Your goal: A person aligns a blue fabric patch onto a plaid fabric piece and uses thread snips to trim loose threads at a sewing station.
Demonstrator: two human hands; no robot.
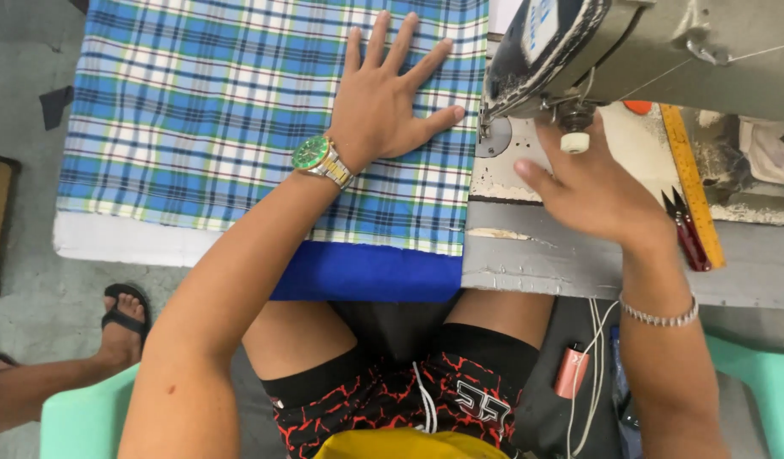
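Hands, we count two. Our left hand (383,102) lies flat with fingers spread on one blue checked cloth (213,110), on the left, far side of the table (579,255). Our right hand (591,183) rests open under one sewing machine (630,51). Near it, to the right, we see one red snips (687,231) and one yellow ruler (692,183).

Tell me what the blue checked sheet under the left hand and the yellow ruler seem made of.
The blue checked sheet looks like woven cotton-type cloth, matte: it lies limp under the flat left hand. The yellow ruler looks rigid with a straight edge and printed marks; whether plastic, wood or painted metal is unclear.
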